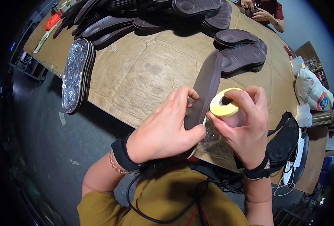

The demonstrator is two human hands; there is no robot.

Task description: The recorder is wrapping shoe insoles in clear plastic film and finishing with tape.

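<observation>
A dark brown shoe sole [211, 71] stands tilted on its long edge near the front of the table, its far end pointing away from me. My left hand [163, 130] is closed around its near part, thumb on the pale-rimmed edge and fingers on the far side. Right beside that edge, my right hand [248, 126] pinches a roll of yellow tape [217, 109], with fingers at its core and thumb below. Under the roll lies some crumpled clear film [211, 138]. Whether a strip of tape runs to the sole cannot be made out.
Cardboard covers the table [136, 79]. Many brown soles [114, 28] are piled along the back; more soles [244, 58] lie stacked at right. A film-wrapped bundle of soles [74, 71] sits at the left edge. A black mesh bag [285, 145] is at right. Another person's hands [263, 15] work across the table.
</observation>
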